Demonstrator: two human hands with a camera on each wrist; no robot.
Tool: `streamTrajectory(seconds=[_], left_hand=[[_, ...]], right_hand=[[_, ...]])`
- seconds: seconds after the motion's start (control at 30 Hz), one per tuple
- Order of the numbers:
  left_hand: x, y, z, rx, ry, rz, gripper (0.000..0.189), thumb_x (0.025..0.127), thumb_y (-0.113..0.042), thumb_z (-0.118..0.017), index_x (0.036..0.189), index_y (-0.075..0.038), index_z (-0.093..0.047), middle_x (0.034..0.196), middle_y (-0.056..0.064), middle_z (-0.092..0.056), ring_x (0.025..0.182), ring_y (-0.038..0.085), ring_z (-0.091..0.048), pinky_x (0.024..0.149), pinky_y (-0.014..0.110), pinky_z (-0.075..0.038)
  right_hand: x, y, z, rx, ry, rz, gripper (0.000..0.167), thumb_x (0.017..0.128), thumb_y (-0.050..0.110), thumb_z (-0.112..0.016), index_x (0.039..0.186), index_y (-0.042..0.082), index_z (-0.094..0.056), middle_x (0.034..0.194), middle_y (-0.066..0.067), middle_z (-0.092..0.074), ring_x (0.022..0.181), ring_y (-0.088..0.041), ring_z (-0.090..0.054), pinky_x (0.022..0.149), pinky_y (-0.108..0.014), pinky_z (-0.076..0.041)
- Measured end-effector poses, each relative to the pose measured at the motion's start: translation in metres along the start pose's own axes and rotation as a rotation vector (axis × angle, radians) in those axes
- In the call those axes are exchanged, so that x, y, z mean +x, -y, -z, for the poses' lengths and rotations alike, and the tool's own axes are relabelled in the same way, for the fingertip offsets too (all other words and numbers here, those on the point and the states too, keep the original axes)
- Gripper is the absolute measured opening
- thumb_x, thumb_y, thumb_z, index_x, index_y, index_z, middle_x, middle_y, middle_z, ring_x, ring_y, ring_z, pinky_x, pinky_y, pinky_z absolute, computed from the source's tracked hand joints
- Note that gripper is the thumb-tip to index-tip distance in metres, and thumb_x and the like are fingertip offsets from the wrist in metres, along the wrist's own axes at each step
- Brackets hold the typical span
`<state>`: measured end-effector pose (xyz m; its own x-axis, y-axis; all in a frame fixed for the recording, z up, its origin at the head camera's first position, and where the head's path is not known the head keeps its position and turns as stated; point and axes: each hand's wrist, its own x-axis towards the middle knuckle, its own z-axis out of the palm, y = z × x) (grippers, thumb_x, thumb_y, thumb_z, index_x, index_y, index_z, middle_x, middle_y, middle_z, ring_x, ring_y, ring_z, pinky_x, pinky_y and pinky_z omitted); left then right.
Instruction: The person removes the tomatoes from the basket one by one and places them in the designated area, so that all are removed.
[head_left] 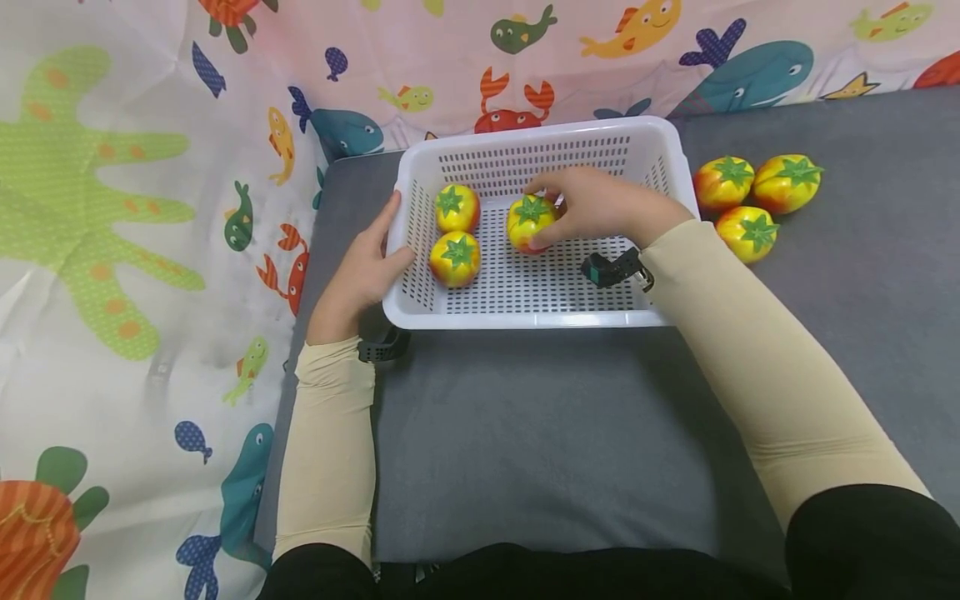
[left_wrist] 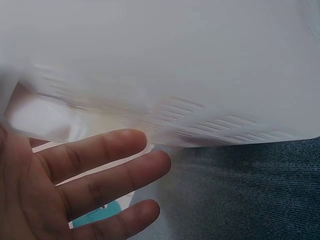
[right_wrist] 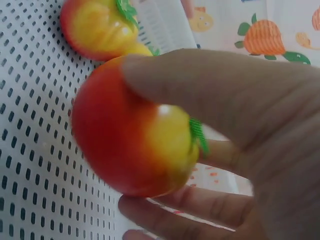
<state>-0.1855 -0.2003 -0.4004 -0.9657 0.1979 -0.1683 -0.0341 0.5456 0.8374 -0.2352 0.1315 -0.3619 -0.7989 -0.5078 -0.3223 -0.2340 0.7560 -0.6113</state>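
A white perforated plastic basket [head_left: 540,320] stands on a grey surface. My right hand [head_left: 592,200] reaches into it and grips a red-and-yellow toy fruit with a green leafy cap [head_left: 529,218], thumb on one side and fingers on the other. In the right wrist view this fruit [right_wrist: 130,135] shows its red underside. Two similar fruits, an upper one [head_left: 457,208] and a lower one [head_left: 455,259], sit in the basket's left part. My left hand [head_left: 363,271] holds the basket's left rim, thumb over the edge; in the left wrist view several fingers [left_wrist: 115,185] extend straight outside the wall.
Three more such fruits lie grouped right of the basket: one at the left [head_left: 722,183], one at the right [head_left: 787,183] and one in front [head_left: 747,234]. A sea-animal-print sheet [head_left: 247,108] borders the grey tabletop [head_left: 525,433] at left and back.
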Motion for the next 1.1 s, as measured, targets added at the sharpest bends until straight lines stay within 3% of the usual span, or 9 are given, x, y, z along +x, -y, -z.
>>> streamTrajectory(seconds=[0.57, 1.1], left_hand=[[-0.001, 0.001, -0.001, 0.022, -0.013, -0.007, 0.089, 0.096, -0.016, -0.06, 0.169, -0.039, -0.015, 0.16, 0.012, -0.047, 0.111, 0.039, -0.073, 0.079, 0.05, -0.065], [-0.001, 0.003, -0.002, 0.025, -0.019, 0.012, 0.089, 0.096, -0.018, -0.061, 0.167, -0.046, -0.014, 0.162, 0.009, -0.046, 0.113, 0.037, -0.073, 0.079, 0.049, -0.065]], right_hand=[[-0.016, 0.007, 0.001, 0.018, -0.07, 0.072, 0.085, 0.084, 0.039, -0.087, 0.157, 0.012, -0.05, 0.134, -0.015, -0.059, 0.111, -0.031, -0.059, 0.099, -0.044, -0.058], [-0.046, 0.013, 0.024, 0.005, -0.146, 0.072, 0.084, 0.087, 0.043, -0.085, 0.157, 0.012, -0.049, 0.132, -0.016, -0.059, 0.116, -0.033, -0.057, 0.093, -0.046, -0.06]])
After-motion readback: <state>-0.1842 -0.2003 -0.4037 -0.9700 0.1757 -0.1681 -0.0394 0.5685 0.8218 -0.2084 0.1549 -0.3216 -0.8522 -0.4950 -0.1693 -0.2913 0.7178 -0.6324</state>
